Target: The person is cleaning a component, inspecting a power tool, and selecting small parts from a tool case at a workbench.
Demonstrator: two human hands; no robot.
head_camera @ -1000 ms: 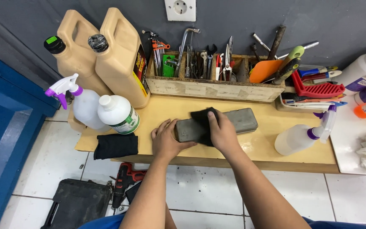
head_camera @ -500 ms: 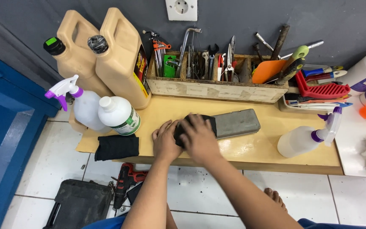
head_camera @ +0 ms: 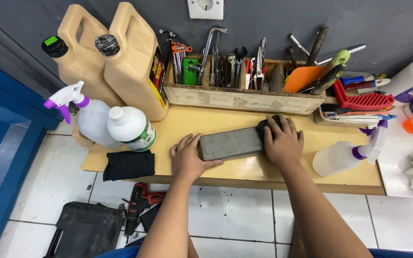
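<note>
**Grey block under both my hands on the bench**

At the far left stand two tan plastic jugs (head_camera: pixel 115 62) with black caps, and in front of them a clear spray bottle with a purple trigger (head_camera: pixel 84 114) and a white round bottle with a green label (head_camera: pixel 132 128). A folded black cloth (head_camera: pixel 130 165) lies flat near the front edge of the pale wooden bench (head_camera: pixel 235 169).

My left hand (head_camera: pixel 187 160) rests palm down, fingers loosely curled around the left end of the long grey rectangular block (head_camera: pixel 230 143), thumb along its near side. The block lies flat near the middle of the bench, its long axis running left to right, the right end tilted slightly away from me. Its surface looks dull, smooth and hard.

My right hand (head_camera: pixel 283 141) lies flat over the block's right end, fingers spread, pressing a dark cloth (head_camera: pixel 265 125) that peeks out beneath the fingertips.

Behind, a worn wooden tool tray (head_camera: pixel 244 98) holds wrenches and pliers. To the right, a second clear spray bottle (head_camera: pixel 345 155) lies on its side.
</note>
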